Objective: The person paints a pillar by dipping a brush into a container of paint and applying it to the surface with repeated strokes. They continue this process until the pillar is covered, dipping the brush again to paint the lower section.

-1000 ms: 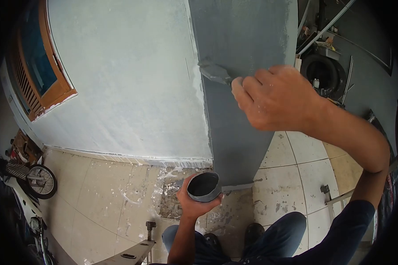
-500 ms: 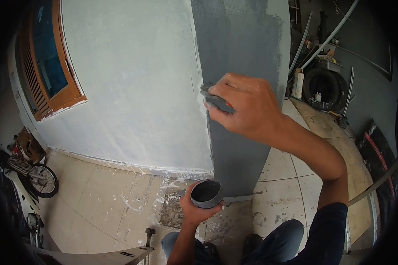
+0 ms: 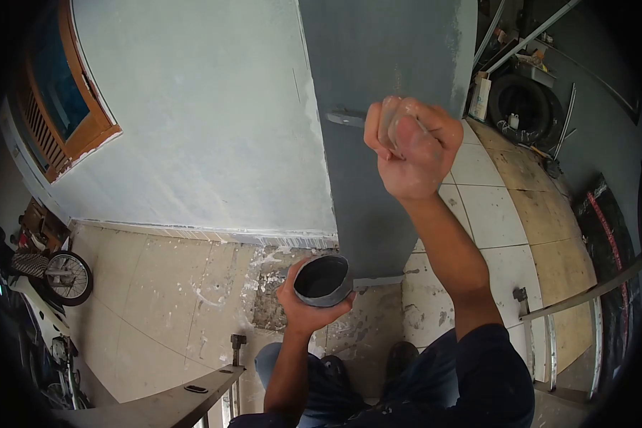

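Note:
My left hand [image 3: 298, 308] is wrapped round a small grey-smeared paint cup [image 3: 322, 300], held low at the foot of the wall. Dark grey paint [image 3: 322, 277] shows inside it. Higher up, my right hand [image 3: 415, 146] is closed in a fist, palm side toward me, round a paintbrush. The grey-coated brush [image 3: 346, 118] juts left from the fist, over the dark grey band [image 3: 378, 64], its tip near the border with the pale wall [image 3: 200, 107]. Most of its handle is hidden by my fingers.
A metal ladder's rail [image 3: 171, 399] crosses the lower left, and another metal rail [image 3: 588, 292] rises at right. A wooden-framed window [image 3: 85, 135] and a motorcycle [image 3: 50, 307] are at left. A tyre [image 3: 515, 107] leans at the back right. Paint spots mark the tiled floor [image 3: 164, 299].
My right hand has turned over, palm side now toward me, and moved slightly up with the brush. The cup in my left hand appears higher in view, as does the floor.

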The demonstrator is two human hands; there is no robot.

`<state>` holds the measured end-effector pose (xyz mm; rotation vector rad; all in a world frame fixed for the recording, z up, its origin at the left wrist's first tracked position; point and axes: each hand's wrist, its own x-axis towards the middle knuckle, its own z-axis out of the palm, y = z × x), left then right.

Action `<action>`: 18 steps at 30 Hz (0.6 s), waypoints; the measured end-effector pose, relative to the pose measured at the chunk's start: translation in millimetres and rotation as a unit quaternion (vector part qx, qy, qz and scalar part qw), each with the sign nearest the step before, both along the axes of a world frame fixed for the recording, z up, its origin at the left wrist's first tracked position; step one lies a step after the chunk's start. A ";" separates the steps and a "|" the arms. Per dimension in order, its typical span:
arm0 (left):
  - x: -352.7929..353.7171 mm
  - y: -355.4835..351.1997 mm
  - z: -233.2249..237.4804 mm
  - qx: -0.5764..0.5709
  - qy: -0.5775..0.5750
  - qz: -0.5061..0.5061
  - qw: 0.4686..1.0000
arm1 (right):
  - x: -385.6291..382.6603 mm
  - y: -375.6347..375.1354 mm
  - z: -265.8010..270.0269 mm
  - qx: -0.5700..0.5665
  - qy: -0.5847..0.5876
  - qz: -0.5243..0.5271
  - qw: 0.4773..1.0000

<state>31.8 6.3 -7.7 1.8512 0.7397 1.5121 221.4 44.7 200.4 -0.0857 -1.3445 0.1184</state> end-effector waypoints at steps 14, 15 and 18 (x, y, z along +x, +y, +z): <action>10.3 6.2 -1.5 -0.037 0.008 -0.015 0.999 | 40.2 -4.7 -13.4 0.023 -0.021 -0.074 0.997; 10.2 7.2 -1.5 -0.034 0.004 -0.018 0.999 | 42.7 -3.5 9.8 0.076 -0.028 -0.047 0.996; 7.4 13.1 -6.1 0.015 0.024 -0.011 1.000 | 52.2 -6.5 36.8 0.150 -0.052 -0.094 0.983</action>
